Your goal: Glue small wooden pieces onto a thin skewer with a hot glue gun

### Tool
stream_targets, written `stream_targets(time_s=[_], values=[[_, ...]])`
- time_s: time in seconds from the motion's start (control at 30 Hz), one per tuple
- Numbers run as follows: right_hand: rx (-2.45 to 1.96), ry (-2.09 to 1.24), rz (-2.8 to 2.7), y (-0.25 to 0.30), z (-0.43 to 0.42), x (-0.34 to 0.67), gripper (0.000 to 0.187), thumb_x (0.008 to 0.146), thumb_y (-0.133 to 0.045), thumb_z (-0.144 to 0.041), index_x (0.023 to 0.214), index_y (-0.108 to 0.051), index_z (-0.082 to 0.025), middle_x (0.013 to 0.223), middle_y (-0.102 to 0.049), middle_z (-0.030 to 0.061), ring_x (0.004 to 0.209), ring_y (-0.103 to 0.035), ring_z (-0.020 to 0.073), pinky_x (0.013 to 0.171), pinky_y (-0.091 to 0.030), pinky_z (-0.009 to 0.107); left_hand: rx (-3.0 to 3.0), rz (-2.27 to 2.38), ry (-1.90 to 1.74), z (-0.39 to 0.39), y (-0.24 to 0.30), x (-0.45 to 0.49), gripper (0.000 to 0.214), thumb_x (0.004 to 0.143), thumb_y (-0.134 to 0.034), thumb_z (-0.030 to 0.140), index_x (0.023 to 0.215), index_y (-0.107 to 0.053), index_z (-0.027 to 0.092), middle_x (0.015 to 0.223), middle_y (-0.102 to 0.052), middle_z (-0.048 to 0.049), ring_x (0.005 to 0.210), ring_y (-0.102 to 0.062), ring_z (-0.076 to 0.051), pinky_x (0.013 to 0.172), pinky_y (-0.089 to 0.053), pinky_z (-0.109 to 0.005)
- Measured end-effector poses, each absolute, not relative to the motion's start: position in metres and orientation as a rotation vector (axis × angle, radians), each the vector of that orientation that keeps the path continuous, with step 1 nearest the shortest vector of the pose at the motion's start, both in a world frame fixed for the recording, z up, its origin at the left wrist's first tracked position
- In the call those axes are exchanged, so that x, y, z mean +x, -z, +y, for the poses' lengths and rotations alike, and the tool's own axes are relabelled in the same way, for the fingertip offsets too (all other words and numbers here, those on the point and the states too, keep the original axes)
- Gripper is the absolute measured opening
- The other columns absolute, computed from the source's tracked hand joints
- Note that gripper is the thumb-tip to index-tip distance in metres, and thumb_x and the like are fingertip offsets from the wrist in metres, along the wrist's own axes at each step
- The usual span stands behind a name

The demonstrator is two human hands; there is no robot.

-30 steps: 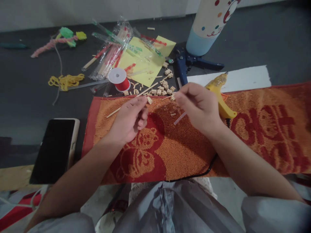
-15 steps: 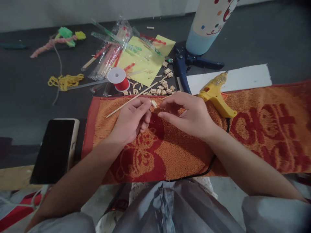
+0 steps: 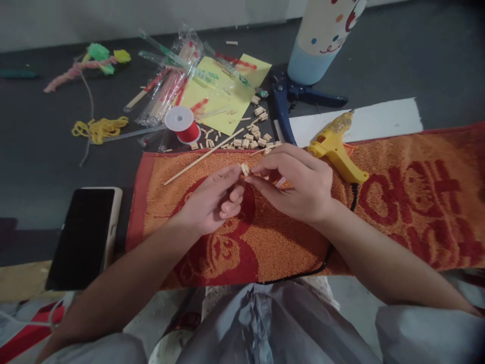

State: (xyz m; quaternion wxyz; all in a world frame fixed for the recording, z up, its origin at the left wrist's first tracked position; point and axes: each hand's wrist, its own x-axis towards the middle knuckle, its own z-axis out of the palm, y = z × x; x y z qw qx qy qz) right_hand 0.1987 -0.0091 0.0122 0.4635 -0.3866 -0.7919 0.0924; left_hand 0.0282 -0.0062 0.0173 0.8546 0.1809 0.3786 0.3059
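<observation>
Both hands meet over an orange and red towel (image 3: 288,242). My left hand (image 3: 212,202) pinches a small pale wooden piece (image 3: 245,169) between thumb and fingertips. My right hand (image 3: 295,184) is closed in a pinch right beside that piece, its fingertips touching it; a thin pale strip shows under its fingers. A long thin wooden stick (image 3: 202,156) lies on the towel's far left edge, just beyond my left hand. A heap of small cut wooden pieces (image 3: 252,139) sits past the towel's far edge.
A yellow glue gun (image 3: 335,151) lies on the towel right of my right hand, its black cord trailing toward me. Behind are blue pliers (image 3: 282,108), a red thread spool (image 3: 182,124), bagged sticks (image 3: 170,86), yellow paper (image 3: 223,91), a dotted bottle (image 3: 322,40). A phone (image 3: 83,235) lies left.
My right hand came left from near the glue gun to meet my left hand. Both hands then drew slightly toward me with the small wooden piece between the fingertips.
</observation>
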Motion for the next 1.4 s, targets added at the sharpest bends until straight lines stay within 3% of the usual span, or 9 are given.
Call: stream_targets(time_s=[0.33,0.57,0.87,1.1,1.4], values=[[-0.899,-0.332,-1.902,-0.011,-0.007,0.201,0.007,0.082,-0.063,-0.013,0.081,-0.067,-0.019,0.075,-0.068,0.0046,0.066,-0.063,0.0142,0.058,-0.052,0.026,0.401,0.831,-0.702,-0.007,-0.020,0.032,0.023,0.093,-0.049,0.018,0.070,-0.048,0.017,0.046,-0.048,0.0064,0.029,-0.035,-0.002,0.029,-0.026,-0.009],[-0.908,-0.441,-1.896,-0.017,-0.007,0.203,0.011,0.080,-0.061,-0.011,0.075,-0.065,-0.020,0.069,-0.065,0.0028,0.063,-0.060,0.0142,0.057,-0.049,0.027,0.495,0.862,-0.708,-0.008,-0.019,0.032,0.020,0.089,-0.058,0.022,0.071,-0.049,0.017,0.047,-0.050,0.0072,0.030,-0.037,-0.001,0.030,-0.027,-0.009],[-0.958,-0.569,-1.928,-0.018,-0.006,0.206,0.009,0.080,-0.056,-0.012,0.074,-0.056,-0.019,0.070,-0.056,0.0029,0.062,-0.050,0.0140,0.058,-0.043,0.029,0.534,0.877,-0.693,-0.008,-0.018,0.032,0.020,0.087,-0.061,0.026,0.074,-0.048,0.018,0.049,-0.049,0.0079,0.031,-0.037,-0.002,0.029,-0.026,-0.010],[-1.139,-0.753,-1.734,-0.011,0.002,0.218,0.013,0.089,-0.046,-0.016,0.078,-0.046,-0.024,0.068,-0.051,-0.0012,0.059,-0.046,0.0136,0.055,-0.039,0.028,0.477,0.862,-0.712,-0.006,-0.021,0.030,0.017,0.091,-0.054,0.022,0.075,-0.050,0.017,0.048,-0.048,0.0070,0.031,-0.036,-0.002,0.029,-0.025,-0.009],[-1.020,-0.511,-1.956,-0.012,-0.004,0.204,0.005,0.081,-0.061,-0.018,0.084,-0.057,-0.019,0.075,-0.062,0.0018,0.063,-0.054,0.0120,0.060,-0.046,0.026,0.464,0.903,-0.726,-0.006,-0.022,0.033,0.022,0.092,-0.053,0.022,0.072,-0.046,0.018,0.048,-0.047,0.0075,0.030,-0.034,-0.001,0.029,-0.025,-0.009]])
